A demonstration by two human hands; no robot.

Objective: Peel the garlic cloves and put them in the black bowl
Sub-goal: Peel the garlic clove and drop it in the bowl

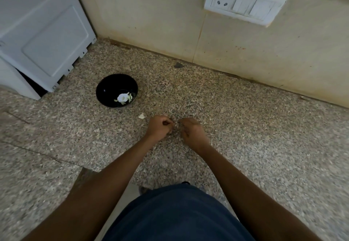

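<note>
A glossy black bowl (105, 89) is seen on a speckled, polished stone counter (245, 127). The wall (160, 14) is finished matt and stained; the switch plate (245, 4) and box (43, 33) look like smooth plastic.

- The bowl (116, 90) stands on the counter (245, 137), left of and behind both hands.
- Peeled cloves (123, 98) lie in the bowl.
- A garlic piece (142, 116) lies on the counter between the bowl and the left hand (159, 127).
- The right hand (191, 132) is just beside the left hand.
- An appliance (41, 33) stands at the back left.
- A switchboard (245, 4) sits on the wall (151, 14) behind.
</note>
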